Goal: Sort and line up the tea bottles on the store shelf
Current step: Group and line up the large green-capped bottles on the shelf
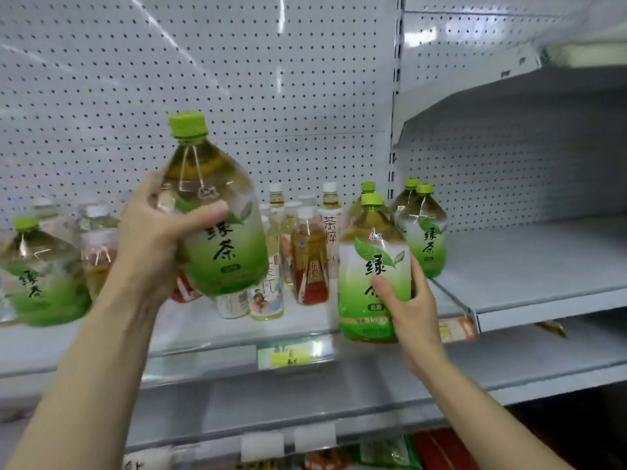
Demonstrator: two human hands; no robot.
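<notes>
Left hand point(149, 239) grips a big green tea bottle point(217, 212) lifted clear of the shelf point(210, 334), right hand point(412, 307) clasps another point(373, 262) at its front edge, likely grouping them.

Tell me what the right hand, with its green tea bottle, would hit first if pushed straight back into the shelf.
Probably the green tea bottles standing behind it. The right hand holds its bottle at the shelf's front edge, and those bottles look nearest in line, though depth is hard to judge from one view.
</notes>
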